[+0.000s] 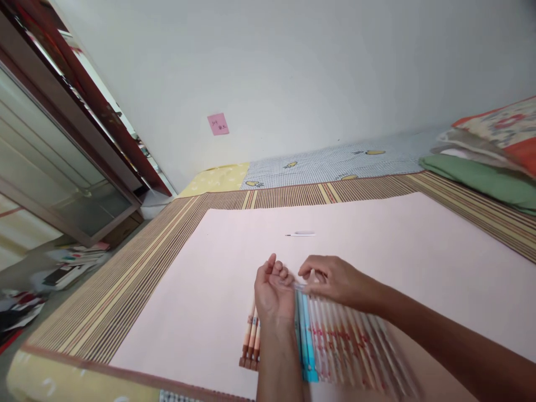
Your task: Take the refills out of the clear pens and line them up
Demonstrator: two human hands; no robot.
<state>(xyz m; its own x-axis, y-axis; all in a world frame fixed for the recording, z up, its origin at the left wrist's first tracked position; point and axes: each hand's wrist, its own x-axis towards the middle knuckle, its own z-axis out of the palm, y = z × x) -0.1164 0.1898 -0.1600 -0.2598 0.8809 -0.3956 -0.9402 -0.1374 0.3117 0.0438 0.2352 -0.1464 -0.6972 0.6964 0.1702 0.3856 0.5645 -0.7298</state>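
Two bare hands above a pale sheet (201, 312), as seen by an onlooker in the room; the midpoint between the hands is the dial's centre, twelve toward the wall. At nine o'clock, the left hand (274, 293) is palm-up, fingers loosely curled. At three, the right hand (333, 279) bends its fingertips toward its thumb. Between them lies a small clear piece (298, 286), blurred; I cannot tell which hand, if either, grips it. Brown pens (250, 343) lie at seven o'clock, partly behind the left forearm; blue pens (310, 346) at about half past five; clear pens (347, 346) fan out between five and four. A slim refill (299, 235), dark tip pointing to nine, lies at twelve. The step in hand appears to be fingertip handling of the clear piece; the next move calls, I judge, for a secure pinch and a steady left palm.
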